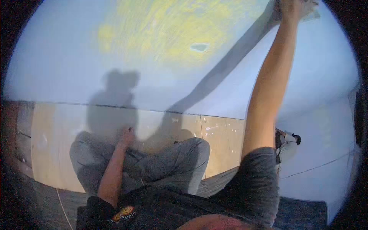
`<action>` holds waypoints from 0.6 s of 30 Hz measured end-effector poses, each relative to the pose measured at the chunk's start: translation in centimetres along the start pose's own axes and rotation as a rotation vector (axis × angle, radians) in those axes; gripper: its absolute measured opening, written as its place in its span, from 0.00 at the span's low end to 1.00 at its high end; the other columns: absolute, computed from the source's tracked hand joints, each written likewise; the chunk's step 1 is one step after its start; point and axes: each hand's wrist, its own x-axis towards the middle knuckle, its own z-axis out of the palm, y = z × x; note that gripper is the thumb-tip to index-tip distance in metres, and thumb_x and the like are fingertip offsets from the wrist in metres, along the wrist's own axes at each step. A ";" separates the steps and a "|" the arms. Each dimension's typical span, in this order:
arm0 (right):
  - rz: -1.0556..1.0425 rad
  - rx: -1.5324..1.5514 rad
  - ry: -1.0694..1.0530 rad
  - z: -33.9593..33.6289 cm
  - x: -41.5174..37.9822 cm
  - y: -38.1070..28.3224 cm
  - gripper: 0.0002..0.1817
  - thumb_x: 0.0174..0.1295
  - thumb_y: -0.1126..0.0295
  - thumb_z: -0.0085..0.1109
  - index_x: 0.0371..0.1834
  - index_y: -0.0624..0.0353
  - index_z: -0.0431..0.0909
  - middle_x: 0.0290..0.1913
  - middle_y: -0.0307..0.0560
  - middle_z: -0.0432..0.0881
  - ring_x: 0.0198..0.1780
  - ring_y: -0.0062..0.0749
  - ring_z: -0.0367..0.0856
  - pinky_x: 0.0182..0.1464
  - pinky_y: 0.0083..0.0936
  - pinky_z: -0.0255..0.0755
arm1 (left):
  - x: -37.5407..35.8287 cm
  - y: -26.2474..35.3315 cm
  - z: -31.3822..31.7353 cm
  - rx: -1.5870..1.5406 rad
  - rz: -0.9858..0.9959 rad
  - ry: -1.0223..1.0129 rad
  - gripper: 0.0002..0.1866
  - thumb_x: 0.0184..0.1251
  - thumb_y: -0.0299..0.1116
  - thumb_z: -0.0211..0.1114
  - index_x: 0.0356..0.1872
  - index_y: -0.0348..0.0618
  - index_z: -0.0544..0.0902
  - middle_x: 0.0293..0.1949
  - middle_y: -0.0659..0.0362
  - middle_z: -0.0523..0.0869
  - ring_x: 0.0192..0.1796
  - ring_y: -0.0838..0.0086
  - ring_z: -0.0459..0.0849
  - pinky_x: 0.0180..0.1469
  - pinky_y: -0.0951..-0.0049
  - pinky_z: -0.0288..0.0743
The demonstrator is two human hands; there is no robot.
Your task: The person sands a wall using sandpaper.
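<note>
My right hand (297,8) is raised to the top right, against the pale blue-white wall (214,80). Its fingers curl around a flat, pale thing (312,17) pressed near the wall; its kind is too blurred to tell. The hand is partly cut off by the frame's top edge. Low in front of my bent knees (195,153), my left hand (128,136) is closed, away from the wall. Whether it holds anything is hidden. A yellow scribbled patch (165,30) covers the upper wall, with a small greyish spot (199,47) in it.
Wooden panels (222,134) run along the wall's lower part. Shadows of my head and raised arm fall across the wall. Another person (289,141) is farther off at the right. A thin cable (318,168) hangs there, and a pale cord (61,205) lies at lower left.
</note>
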 end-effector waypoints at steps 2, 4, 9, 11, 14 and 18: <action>0.011 0.025 -0.114 -0.2 -8.5 -1.3 0.38 0.73 0.53 0.38 0.79 0.64 0.41 0.78 0.68 0.43 0.79 0.64 0.34 0.77 0.54 0.27 | -3.2 4.4 -3.6 0.020 0.033 0.000 0.24 0.69 0.46 0.55 0.54 0.35 0.77 0.56 0.35 0.78 0.57 0.40 0.77 0.60 0.48 0.71; 0.137 0.039 -0.199 -1.0 -18.8 -4.8 0.39 0.72 0.53 0.39 0.78 0.66 0.41 0.79 0.67 0.41 0.80 0.63 0.33 0.77 0.54 0.25 | -3.6 5.2 -4.9 0.096 0.108 -0.042 0.24 0.69 0.47 0.55 0.53 0.35 0.78 0.54 0.36 0.79 0.55 0.40 0.79 0.59 0.48 0.71; 0.279 0.072 -0.468 -2.7 -36.5 -11.6 0.44 0.68 0.54 0.44 0.76 0.75 0.39 0.77 0.78 0.36 0.79 0.68 0.28 0.75 0.58 0.23 | 1.9 -1.3 0.5 0.361 -0.059 -0.118 0.24 0.69 0.49 0.53 0.53 0.39 0.80 0.54 0.38 0.80 0.55 0.44 0.80 0.59 0.47 0.71; 0.270 0.022 -0.514 -3.0 -36.1 -11.2 0.43 0.67 0.55 0.44 0.76 0.74 0.39 0.77 0.77 0.35 0.79 0.68 0.28 0.75 0.60 0.22 | -2.0 1.8 -3.6 0.187 0.046 -0.071 0.25 0.69 0.50 0.53 0.54 0.40 0.80 0.54 0.38 0.80 0.56 0.43 0.79 0.60 0.48 0.71; 0.247 -0.002 -0.423 -2.6 -28.7 -10.6 0.39 0.71 0.54 0.40 0.79 0.64 0.40 0.78 0.72 0.35 0.79 0.68 0.26 0.74 0.63 0.20 | -3.6 2.6 -5.1 0.100 0.032 0.012 0.24 0.66 0.50 0.57 0.53 0.41 0.80 0.52 0.39 0.82 0.58 0.45 0.79 0.61 0.48 0.71; 0.184 0.053 -0.212 -1.8 -13.8 -9.5 0.39 0.74 0.46 0.35 0.80 0.55 0.39 0.79 0.68 0.36 0.79 0.67 0.28 0.74 0.63 0.23 | -0.1 -2.2 -2.7 0.092 0.034 -0.159 0.26 0.63 0.49 0.62 0.56 0.42 0.79 0.60 0.40 0.76 0.61 0.46 0.76 0.64 0.48 0.68</action>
